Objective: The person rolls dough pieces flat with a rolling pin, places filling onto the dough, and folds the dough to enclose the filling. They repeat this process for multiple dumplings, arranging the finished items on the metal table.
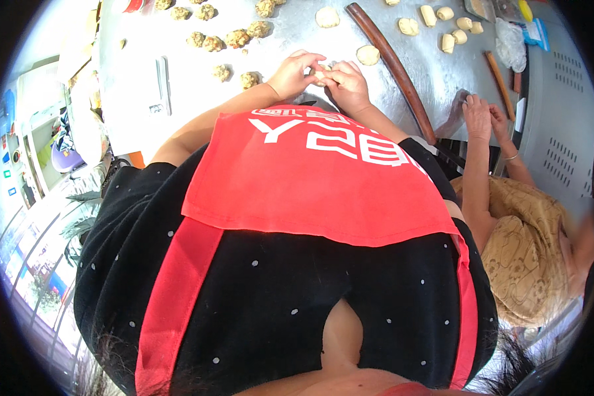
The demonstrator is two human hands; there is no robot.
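Note:
My left hand (297,74) and my right hand (347,88) meet above the metal worktable (287,44), near its front edge. Their fingers pinch the edge of a small pale dough piece (321,75), which is partly covered; whether it holds filling I cannot tell. Left of my hands sit lumpy balls of filling, the closest being one filling ball (249,80) beside my left forearm. To the right of my right hand lies a flattened dough round (368,55), and another dough round (327,17) is farther back.
A long dark wooden rolling pin (393,69) slants across the table at my right. Beyond it are several cut dough pieces (428,16), a thinner wooden stick (500,85) and a clear plastic bag (511,47). A co-worker's hands (477,119) are at the right edge.

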